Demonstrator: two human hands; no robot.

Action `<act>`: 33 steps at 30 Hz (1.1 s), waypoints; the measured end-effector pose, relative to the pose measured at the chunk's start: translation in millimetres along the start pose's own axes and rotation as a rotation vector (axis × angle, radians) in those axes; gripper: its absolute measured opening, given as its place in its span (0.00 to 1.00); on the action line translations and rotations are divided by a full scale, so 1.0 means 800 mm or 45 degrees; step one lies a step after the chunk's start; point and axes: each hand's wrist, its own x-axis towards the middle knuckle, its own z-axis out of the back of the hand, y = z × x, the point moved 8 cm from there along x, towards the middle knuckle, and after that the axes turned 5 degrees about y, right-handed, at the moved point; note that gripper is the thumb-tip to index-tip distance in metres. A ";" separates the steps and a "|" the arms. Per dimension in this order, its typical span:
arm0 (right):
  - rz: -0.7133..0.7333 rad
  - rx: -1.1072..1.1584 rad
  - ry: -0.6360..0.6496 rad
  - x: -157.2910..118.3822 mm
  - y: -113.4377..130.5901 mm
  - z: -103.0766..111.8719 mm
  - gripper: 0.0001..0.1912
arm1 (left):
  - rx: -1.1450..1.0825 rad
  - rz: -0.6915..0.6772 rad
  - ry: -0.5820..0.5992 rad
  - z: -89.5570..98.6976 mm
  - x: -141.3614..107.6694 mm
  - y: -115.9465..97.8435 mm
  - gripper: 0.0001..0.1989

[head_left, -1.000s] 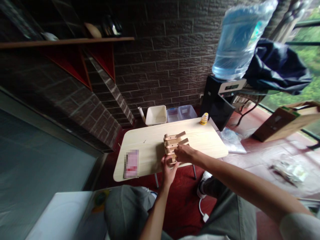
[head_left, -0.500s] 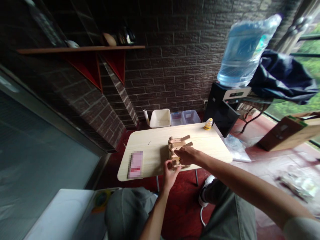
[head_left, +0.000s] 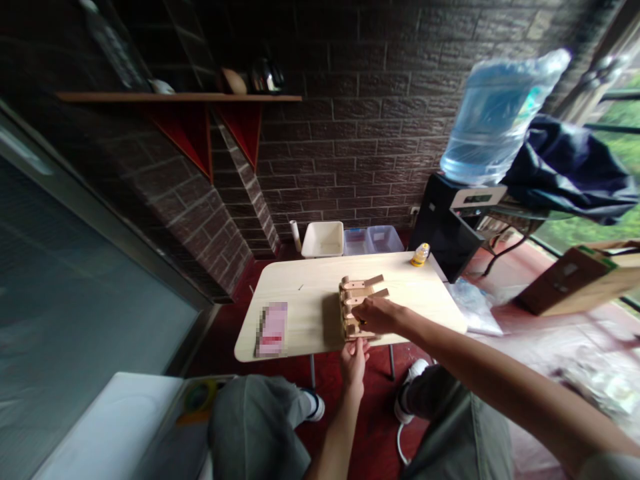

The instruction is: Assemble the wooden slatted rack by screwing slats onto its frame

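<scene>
A wooden block assembly (head_left: pixel 349 303) with several rounded pegs and slanted bars stands on the right half of the pale table (head_left: pixel 305 313). My right hand (head_left: pixel 376 315) is over its near part, fingers closed round something small, partly yellow, that I cannot make out. Below, at the table's front edge, my left hand (head_left: pixel 355 355) touches the assembly's near side with its fingertips, the fingers bent together. What lies between those fingers is hidden.
A blurred pink packet (head_left: pixel 273 330) lies at the table's left, and a yellow-capped clear bottle (head_left: pixel 421 255) stands at the back right. Behind the table are a cream bin (head_left: pixel 323 240) and clear tubs (head_left: pixel 384 240). A water dispenser (head_left: pixel 445 227) stands at the right.
My left hand has moved from the assembly's near left corner to the right along its near side. My right hand stays over the near part. The view has shifted slightly.
</scene>
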 end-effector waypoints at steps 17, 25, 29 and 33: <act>-0.005 -0.006 -0.041 0.071 0.015 0.022 0.15 | 0.580 -0.315 0.071 0.069 0.096 -0.133 0.13; -0.071 0.049 0.032 0.115 0.005 0.053 0.17 | 0.390 -0.406 0.076 0.079 0.132 -0.137 0.20; -0.056 0.050 0.059 0.126 0.002 0.059 0.17 | 0.363 -0.386 0.149 0.080 0.125 -0.115 0.28; -0.055 0.033 0.055 0.123 0.005 0.060 0.18 | 0.457 -0.438 0.157 0.078 0.125 -0.122 0.28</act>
